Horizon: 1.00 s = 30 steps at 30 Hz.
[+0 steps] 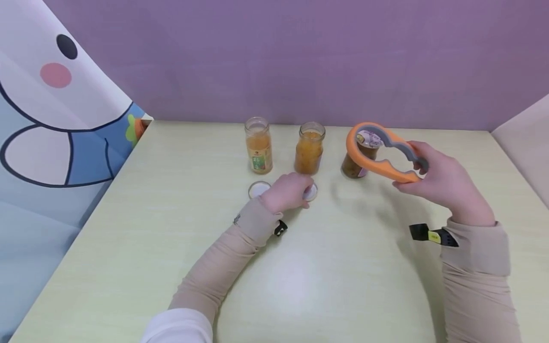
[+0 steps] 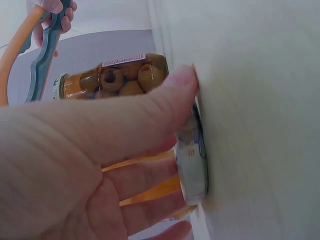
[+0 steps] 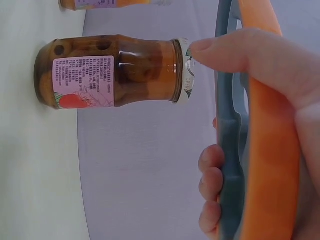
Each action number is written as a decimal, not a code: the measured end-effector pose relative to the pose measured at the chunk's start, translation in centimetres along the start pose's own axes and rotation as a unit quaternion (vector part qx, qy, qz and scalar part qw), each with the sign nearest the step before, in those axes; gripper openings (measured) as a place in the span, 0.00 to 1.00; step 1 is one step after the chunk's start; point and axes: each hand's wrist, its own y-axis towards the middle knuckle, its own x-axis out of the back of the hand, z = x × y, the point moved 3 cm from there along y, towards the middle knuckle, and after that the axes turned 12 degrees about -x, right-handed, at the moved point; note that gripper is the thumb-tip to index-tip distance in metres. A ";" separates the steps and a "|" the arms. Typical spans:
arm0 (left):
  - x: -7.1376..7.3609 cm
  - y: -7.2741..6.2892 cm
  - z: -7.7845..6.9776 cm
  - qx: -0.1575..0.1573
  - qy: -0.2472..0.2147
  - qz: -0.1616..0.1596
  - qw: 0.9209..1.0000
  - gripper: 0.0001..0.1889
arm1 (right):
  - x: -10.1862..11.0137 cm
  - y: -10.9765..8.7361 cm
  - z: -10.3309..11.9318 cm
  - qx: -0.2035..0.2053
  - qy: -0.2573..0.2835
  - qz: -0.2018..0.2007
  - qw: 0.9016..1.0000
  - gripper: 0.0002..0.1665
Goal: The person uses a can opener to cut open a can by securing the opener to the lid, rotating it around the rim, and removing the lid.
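My left hand (image 1: 288,193) reaches down to the table and holds a metal jar lid (image 1: 311,193) by its rim, thumb on one side and fingers on the other. In the left wrist view, that lid (image 2: 192,172) lies flat against the tabletop. My right hand (image 1: 448,186) grips an orange and grey jar opener (image 1: 386,170) by its handle ends, raised above the table. Behind the opener's loop stands a capped jar of dark olive-like fruit (image 1: 353,167). The right wrist view shows this jar (image 3: 145,70) with its white patterned lid on, apart from the opener.
Two lidless glass jars with orange contents stand at the back: a labelled jar (image 1: 259,150) on the left and a second jar (image 1: 309,155) beside it. Another loose lid (image 1: 258,188) lies before the left jar. A purple backdrop (image 1: 283,62) rises behind the table (image 1: 171,214).
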 end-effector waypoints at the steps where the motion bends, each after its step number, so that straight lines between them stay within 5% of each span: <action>1: 0.0 0.0 -0.1 -0.001 0.000 0.001 1.000 0.17 | 0.1 0.0 -0.1 -0.001 0.003 0.000 1.000 0.42; 10: 1.4 -0.4 -0.4 0.010 0.031 -0.032 0.999 0.19 | 1.2 -0.2 -1.8 -0.049 0.039 -0.029 0.998 0.44; 15: 2.2 -0.6 -0.9 -0.002 -0.038 -0.095 0.995 0.18 | 1.8 -0.5 -2.5 -0.088 0.054 -0.044 0.994 0.46; 21: 2.5 0.2 -2.0 -0.016 -0.139 -0.164 0.976 0.24 | 2.1 -0.7 -2.4 -0.114 0.060 -0.053 0.990 0.45; 30: 2.1 2.0 -2.8 0.004 -0.245 -0.181 0.952 0.27 | 2.0 -0.5 -2.7 -0.136 0.069 -0.039 0.988 0.46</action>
